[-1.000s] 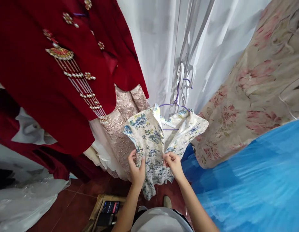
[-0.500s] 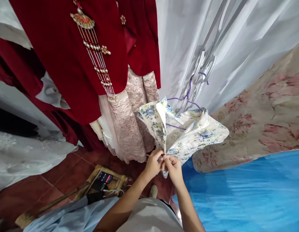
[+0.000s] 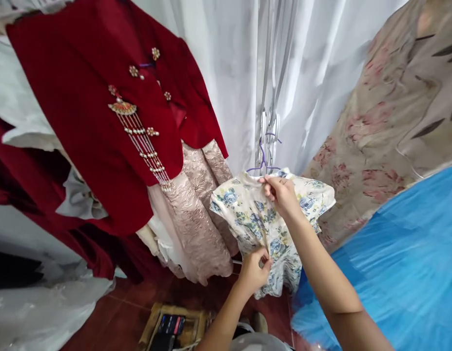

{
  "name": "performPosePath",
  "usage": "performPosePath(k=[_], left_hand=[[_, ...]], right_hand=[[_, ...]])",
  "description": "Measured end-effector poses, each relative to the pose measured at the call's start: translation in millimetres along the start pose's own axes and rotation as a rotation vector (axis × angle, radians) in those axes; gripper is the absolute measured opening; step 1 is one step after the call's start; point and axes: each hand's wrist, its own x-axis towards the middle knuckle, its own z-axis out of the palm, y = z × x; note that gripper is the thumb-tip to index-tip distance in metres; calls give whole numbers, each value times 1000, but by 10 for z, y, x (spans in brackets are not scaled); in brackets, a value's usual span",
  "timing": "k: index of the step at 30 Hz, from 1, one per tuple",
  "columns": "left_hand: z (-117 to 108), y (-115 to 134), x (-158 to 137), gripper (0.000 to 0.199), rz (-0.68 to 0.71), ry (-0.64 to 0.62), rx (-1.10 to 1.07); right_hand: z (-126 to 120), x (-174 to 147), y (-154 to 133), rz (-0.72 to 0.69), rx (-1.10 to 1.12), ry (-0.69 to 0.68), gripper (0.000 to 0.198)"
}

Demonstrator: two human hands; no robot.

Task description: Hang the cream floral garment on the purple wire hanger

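At centre frame I see the small floral dress [image 3: 247, 214] hanging on a purple hanger [image 3: 263, 163], its long axis running top to bottom, collar up by the white curtain [image 3: 229, 73] and hem down toward the red tile floor [image 3: 116, 312]. My right hand [image 3: 280, 192] pinches the fabric at the collar; my left hand [image 3: 253, 270] pinches the front opening lower down. A red embroidered jacket [image 3: 83, 122] hangs upper left, blue tulle [image 3: 394, 273] lower right.
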Motion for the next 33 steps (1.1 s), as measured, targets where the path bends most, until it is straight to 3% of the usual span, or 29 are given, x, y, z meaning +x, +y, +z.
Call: performPosePath(k=[3, 5, 9, 10, 12, 15, 19, 24, 27, 31, 33], left_hand=[[-50, -69, 28, 11, 18, -19, -78], [-196, -33, 144, 10, 89, 47, -127], [-750, 353, 651, 27, 324, 326, -134], [-897, 489, 815, 31, 386, 339, -99], [-1126, 742, 1136, 35, 487, 255, 0], [-1261, 973, 1479, 21, 651, 86, 180], [-1257, 1005, 1616, 27, 776, 116, 288], [-1329, 1004, 1661, 26, 820, 205, 298], [-1434, 1042, 1732, 25, 793, 218, 237], [-1779, 1049, 1836, 27, 640, 430, 26], [-2017, 952, 1874, 28, 552, 455, -64]], right_hand=[[23, -16, -86, 33, -44, -4, 37], [9, -132, -82, 53, -112, 7, 34], [-29, -371, -52, 25, -234, 39, 39], [-34, -405, -47, 9, -252, 37, 40], [-36, -437, -36, -29, -279, 29, 42], [-33, -430, 4, -68, -303, 33, 43], [2, -409, 125, -89, -313, 72, 45], [52, -385, 350, -139, -351, 137, 41], [40, -395, 553, -73, -427, 150, 38], [14, -580, 905, 99, -505, 144, 41], [8, -748, 1033, 134, -486, 127, 43]])
